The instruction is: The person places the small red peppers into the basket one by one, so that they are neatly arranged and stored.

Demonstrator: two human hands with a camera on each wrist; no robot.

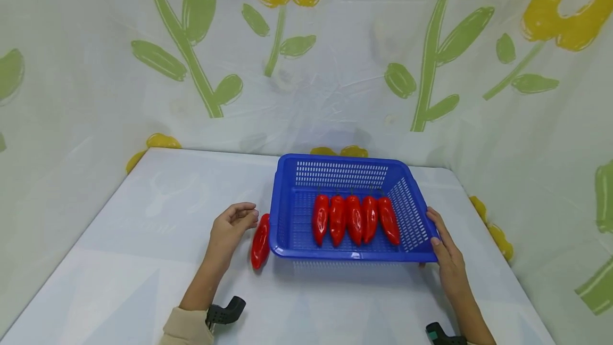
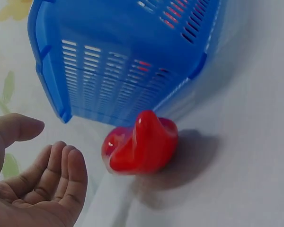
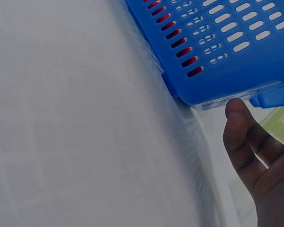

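Note:
A blue plastic basket [image 1: 354,255] with slotted walls stands on the table. Several glossy red peppers [image 1: 354,220] lie side by side in it, stems toward the far wall. Another red pepper [image 1: 260,244] lies on the table against the basket's left side; the left wrist view shows this pepper [image 2: 144,144] end-on beside the wall. My left hand [image 1: 233,228] hovers just left of it, fingers loosely bent, thumb apart and nothing in the grasp. At the basket's right rim, my right hand [image 1: 450,260] holds the edge, some fingertips reaching beneath it [image 3: 236,125].
The white table [image 1: 143,238] extends to both sides and in front of the basket. A pale curtain [image 1: 335,95] printed with yellow flowers and green leaves hangs behind and at the sides. Dark straps with small cameras [image 1: 225,311] sit on both wrists.

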